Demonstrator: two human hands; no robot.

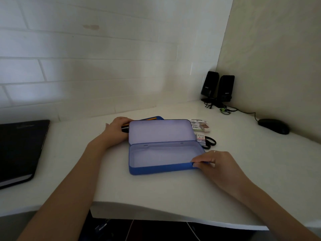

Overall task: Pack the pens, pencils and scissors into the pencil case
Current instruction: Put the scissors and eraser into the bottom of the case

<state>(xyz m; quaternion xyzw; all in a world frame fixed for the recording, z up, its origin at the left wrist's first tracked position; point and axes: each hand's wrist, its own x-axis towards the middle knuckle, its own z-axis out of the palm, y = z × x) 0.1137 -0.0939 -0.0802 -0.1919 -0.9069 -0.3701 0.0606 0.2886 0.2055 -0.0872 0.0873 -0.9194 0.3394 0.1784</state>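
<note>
A blue metal pencil case (156, 169) lies open on the white desk, its lid (160, 130) tipped back and its tray bare inside. My right hand (212, 164) pinches the tray's front right corner. My left hand (118, 129) reaches behind the lid's left end and grips dark pens (125, 128) there. An orange pencil (150, 118) peeks out above the lid on something blue. Black-handled scissors (210, 142) lie just right of the case, their blades hidden behind it.
Small stationery packets (199, 126) lie behind the case's right end. Two black speakers (218, 88) with cables stand in the corner, a black mouse (273, 126) to the right. A dark laptop (19, 150) sits at the left. The desk's front edge (156, 218) is close to me.
</note>
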